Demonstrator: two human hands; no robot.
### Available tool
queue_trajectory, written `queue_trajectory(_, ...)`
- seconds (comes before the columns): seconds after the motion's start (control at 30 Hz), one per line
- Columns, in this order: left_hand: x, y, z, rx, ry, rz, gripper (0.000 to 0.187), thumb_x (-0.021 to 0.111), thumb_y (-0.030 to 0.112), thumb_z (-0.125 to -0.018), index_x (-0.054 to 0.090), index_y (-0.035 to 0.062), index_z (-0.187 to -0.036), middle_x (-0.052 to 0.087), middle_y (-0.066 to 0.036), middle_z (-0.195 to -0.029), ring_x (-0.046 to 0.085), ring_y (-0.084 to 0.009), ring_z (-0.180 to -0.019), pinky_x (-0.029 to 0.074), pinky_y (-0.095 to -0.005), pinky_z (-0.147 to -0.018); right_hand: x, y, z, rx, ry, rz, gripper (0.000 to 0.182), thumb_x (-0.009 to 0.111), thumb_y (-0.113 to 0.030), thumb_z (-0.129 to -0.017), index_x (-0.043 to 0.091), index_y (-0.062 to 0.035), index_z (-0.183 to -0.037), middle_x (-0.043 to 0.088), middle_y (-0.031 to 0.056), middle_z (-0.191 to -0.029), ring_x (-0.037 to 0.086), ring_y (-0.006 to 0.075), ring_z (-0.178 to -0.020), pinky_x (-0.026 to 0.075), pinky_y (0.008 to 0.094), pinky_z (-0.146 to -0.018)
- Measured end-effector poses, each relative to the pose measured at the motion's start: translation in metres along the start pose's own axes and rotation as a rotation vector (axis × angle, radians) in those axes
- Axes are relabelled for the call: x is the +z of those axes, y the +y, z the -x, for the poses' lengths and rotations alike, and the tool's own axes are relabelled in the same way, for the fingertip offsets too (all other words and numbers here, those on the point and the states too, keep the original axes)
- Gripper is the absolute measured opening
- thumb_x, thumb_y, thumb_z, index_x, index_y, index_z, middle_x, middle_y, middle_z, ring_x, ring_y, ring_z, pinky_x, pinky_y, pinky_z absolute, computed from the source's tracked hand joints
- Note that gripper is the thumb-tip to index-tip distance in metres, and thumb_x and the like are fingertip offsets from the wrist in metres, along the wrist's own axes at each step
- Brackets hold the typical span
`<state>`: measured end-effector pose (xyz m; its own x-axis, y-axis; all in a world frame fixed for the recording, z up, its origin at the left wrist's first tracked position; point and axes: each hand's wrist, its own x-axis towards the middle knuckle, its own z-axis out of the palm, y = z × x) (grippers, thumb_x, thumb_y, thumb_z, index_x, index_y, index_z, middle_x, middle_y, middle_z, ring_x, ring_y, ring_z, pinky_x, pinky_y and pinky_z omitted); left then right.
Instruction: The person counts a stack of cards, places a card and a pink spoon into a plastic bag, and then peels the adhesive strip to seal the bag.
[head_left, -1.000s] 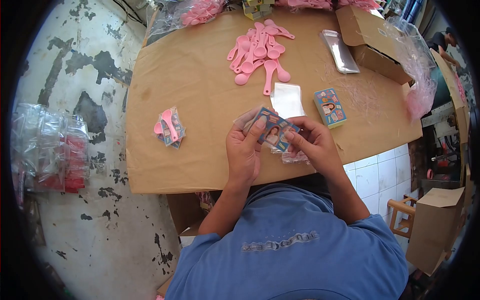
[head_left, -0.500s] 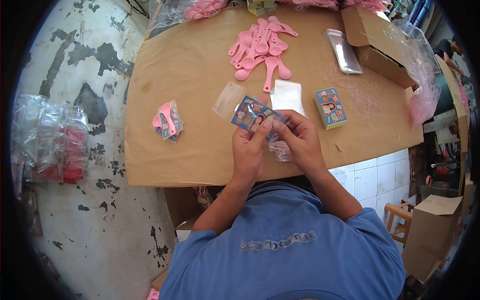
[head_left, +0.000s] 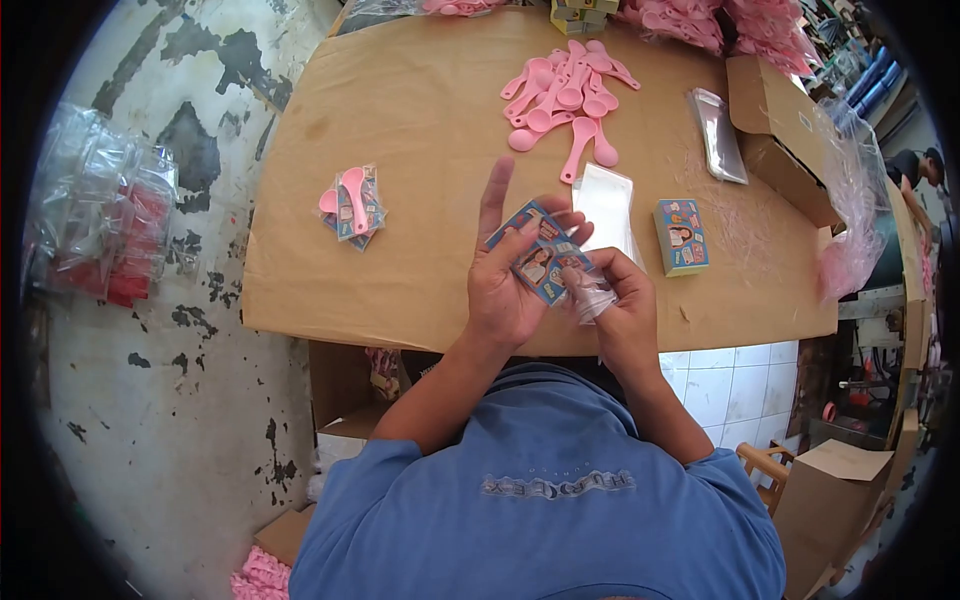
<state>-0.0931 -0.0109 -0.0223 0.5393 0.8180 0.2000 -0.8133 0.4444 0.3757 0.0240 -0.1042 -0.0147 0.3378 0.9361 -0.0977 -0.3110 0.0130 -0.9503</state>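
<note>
My left hand (head_left: 505,300) grips a blue printed card (head_left: 538,262) under its thumb, with one finger stretched up past it. My right hand (head_left: 628,310) pinches crumpled clear plastic (head_left: 590,298) at the card's lower right corner. Just beyond the hands lies a stack of clear plastic bags (head_left: 605,205). To the right stands a stack of the same blue cards (head_left: 682,232). Off to the left, a pink measuring spoon (head_left: 354,198) rests on bagged cards (head_left: 374,215). A pile of pink measuring spoons (head_left: 570,92) lies at the back.
Brown paper covers the table (head_left: 420,120). At the right are an open cardboard box (head_left: 785,140) and a pack of clear sleeves (head_left: 720,140). Bags of pink spoons (head_left: 680,22) lie along the back edge. Another person (head_left: 925,165) is at the far right.
The card has turned in my left hand, and a finger of that hand has stretched out. My right hand has shifted from the card's edge to crumpled plastic. The view has shifted.
</note>
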Motion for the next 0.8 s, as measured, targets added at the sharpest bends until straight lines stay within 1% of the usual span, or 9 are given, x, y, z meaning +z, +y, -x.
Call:
queue_trajectory(0.23, 0.003, -0.003, 0.003, -0.018, 0.022, 0.011, 0.066, 0.051, 0.007, -0.108, 0.024, 0.0193, -0.167, 0.062, -0.010, -0.108, 0.066, -0.0218, -0.107, 0.057, -0.0431, -0.101, 0.009, 0.006, -0.008, -0.043, 0.071, 0.132, 0.029, 0.083, -0.015, -0.095, 0.055, -0.0084, -0.090, 0.054, -0.0034, -0.078, 0.051, 0.0032, -0.069, 0.043, 0.0206, -0.059)
queue_trajectory(0.33, 0.001, -0.002, 0.003, -0.019, 0.042, -0.008, 0.061, 0.053, 0.013, -0.110, 0.026, 0.0150, -0.165, 0.060, -0.008, -0.104, 0.064, -0.0190, -0.103, 0.057, -0.0413, -0.097, 0.018, 0.012, -0.014, -0.253, 0.131, 0.192, 0.033, 0.085, -0.014, -0.093, 0.053, -0.0088, -0.089, 0.051, -0.0031, -0.084, 0.050, 0.0028, -0.075, 0.042, 0.0216, -0.059)
queue_trajectory(0.37, -0.001, 0.000, 0.002, -0.024, 0.055, -0.013, 0.060, 0.053, 0.015, -0.111, 0.027, 0.0139, -0.165, 0.060, -0.007, -0.104, 0.064, -0.0183, -0.102, 0.057, -0.0410, -0.097, 0.020, 0.007, -0.012, -0.297, 0.161, 0.275, 0.031, 0.088, -0.011, -0.088, 0.059, -0.0057, -0.100, 0.053, 0.0000, -0.089, 0.051, 0.0059, -0.077, 0.044, 0.0251, -0.059)
queue_trajectory(0.47, 0.003, 0.004, 0.000, -0.020, 0.186, -0.051, 0.052, 0.055, 0.022, -0.112, 0.036, 0.0104, -0.159, 0.059, -0.005, -0.101, 0.062, -0.0153, -0.096, 0.056, -0.0370, -0.094, 0.012, -0.009, -0.009, -0.602, 0.089, 0.717, 0.034, 0.088, -0.009, -0.083, 0.067, -0.0055, -0.109, 0.055, 0.0040, -0.089, 0.056, 0.0124, -0.075, 0.047, 0.0285, -0.061)
queue_trajectory(0.5, -0.004, 0.006, 0.000, -0.014, 0.226, -0.047, 0.050, 0.056, 0.022, -0.112, 0.039, 0.0101, -0.157, 0.059, -0.004, -0.100, 0.062, -0.0148, -0.094, 0.056, -0.0360, -0.094, 0.004, -0.006, -0.012, -0.767, 0.019, 0.782, 0.034, 0.086, -0.004, -0.081, 0.074, -0.0071, -0.113, 0.058, 0.0063, -0.088, 0.060, 0.0180, -0.075, 0.049, 0.0305, -0.062)
queue_trajectory(0.6, -0.027, 0.023, -0.002, 0.038, 0.338, 0.028, 0.041, 0.058, 0.023, -0.111, 0.048, 0.0093, -0.149, 0.059, -0.003, -0.097, 0.062, -0.0137, -0.090, 0.056, -0.0338, -0.092, -0.006, -0.017, -0.012, -0.772, -0.077, 0.816, 0.023, 0.084, -0.001, -0.083, 0.076, -0.0053, -0.104, 0.061, 0.0070, -0.089, 0.062, 0.0192, -0.075, 0.050, 0.0313, -0.064)
queue_trajectory(0.67, -0.042, 0.039, -0.003, 0.102, 0.393, 0.052, 0.035, 0.059, 0.023, -0.111, 0.053, 0.0089, -0.143, 0.060, -0.003, -0.096, 0.062, -0.0136, -0.088, 0.055, -0.0330, -0.091, -0.015, -0.033, -0.019, -0.594, 0.019, 0.825, 0.012, 0.081, -0.009, -0.090, 0.075, -0.0058, -0.099, 0.064, 0.0067, -0.086, 0.063, 0.0190, -0.073, 0.049, 0.0310, -0.063)
queue_trajectory(0.73, -0.052, 0.053, 0.000, 0.174, 0.431, 0.034, 0.031, 0.060, 0.022, -0.111, 0.056, 0.0088, -0.138, 0.060, -0.003, -0.095, 0.062, -0.0137, -0.087, 0.055, -0.0328, -0.090, -0.025, -0.054, -0.041, -0.438, 0.112, 0.853, 0.011, 0.080, -0.016, -0.093, 0.075, -0.0059, -0.095, 0.064, 0.0070, -0.084, 0.064, 0.0188, -0.073, 0.048, 0.0312, -0.062)
queue_trajectory(0.8, -0.048, 0.053, 0.004, 0.180, 0.441, 0.002, 0.030, 0.059, 0.023, -0.111, 0.057, 0.0081, -0.136, 0.061, -0.004, -0.097, 0.062, -0.0144, -0.088, 0.055, -0.0329, -0.090, -0.031, -0.065, -0.070, -0.481, 0.034, 1.021, 0.022, 0.076, -0.027, -0.096, 0.074, -0.0058, -0.093, 0.067, 0.0081, -0.085, 0.066, 0.0201, -0.078, 0.049, 0.0366, -0.066)
